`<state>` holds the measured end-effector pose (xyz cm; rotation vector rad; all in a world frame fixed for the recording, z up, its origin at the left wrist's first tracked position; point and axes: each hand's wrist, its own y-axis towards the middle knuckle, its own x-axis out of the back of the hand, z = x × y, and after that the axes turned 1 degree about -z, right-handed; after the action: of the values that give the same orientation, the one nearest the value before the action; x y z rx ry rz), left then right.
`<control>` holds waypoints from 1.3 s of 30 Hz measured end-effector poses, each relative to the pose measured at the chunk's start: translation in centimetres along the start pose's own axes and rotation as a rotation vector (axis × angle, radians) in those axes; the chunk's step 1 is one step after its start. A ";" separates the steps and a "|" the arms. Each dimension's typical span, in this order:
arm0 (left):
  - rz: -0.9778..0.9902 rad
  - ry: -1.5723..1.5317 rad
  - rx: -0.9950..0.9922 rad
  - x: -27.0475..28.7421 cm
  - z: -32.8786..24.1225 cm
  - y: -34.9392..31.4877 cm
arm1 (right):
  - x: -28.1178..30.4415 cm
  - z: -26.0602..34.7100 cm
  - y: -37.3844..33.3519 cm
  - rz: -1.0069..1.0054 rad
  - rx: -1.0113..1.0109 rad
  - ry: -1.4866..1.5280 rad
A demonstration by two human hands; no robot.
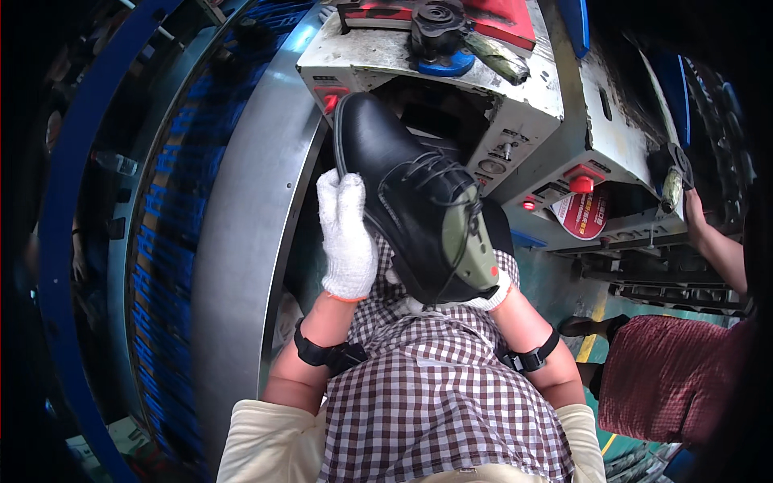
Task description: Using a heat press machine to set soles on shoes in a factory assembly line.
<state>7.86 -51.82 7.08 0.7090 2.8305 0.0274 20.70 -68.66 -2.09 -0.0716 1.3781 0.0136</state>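
Observation:
A black leather lace-up shoe [403, 189] is held up in front of my body, its toe pointing up and to the left. A green shoe last [475, 245] fills its opening, and black laces cross the upper. My left hand [346, 237], in a white knitted glove, grips the shoe along the left edge of its sole. At the heel end, my right hand [498, 294], also gloved, holds the shoe from beneath; most of its fingers are hidden behind the heel. The toe hangs in front of a white machine [515, 121].
A metal conveyor side [250, 193] with blue slats runs along my left. On the white machine sit a black knob-like part [439, 32] and a red block [507, 24]. Another machine with a red switch [581, 181] stands at right, near another person's arm [717, 249].

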 end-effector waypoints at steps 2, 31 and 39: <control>-0.060 0.003 0.027 -0.3 -0.3 -0.1 | 0.3 0.3 0.0 0.005 -0.020 0.017; 0.307 0.151 0.074 4.3 -2.8 -1.6 | -9.7 1.4 6.9 -0.271 0.175 -1.014; -0.070 0.004 0.507 11.3 -6.4 2.8 | -13.9 0.3 14.1 -0.220 0.406 -1.917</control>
<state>-1.92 -43.84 11.17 0.6958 2.8803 -0.7208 17.58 -54.14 10.96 0.1227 -0.5624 -0.3069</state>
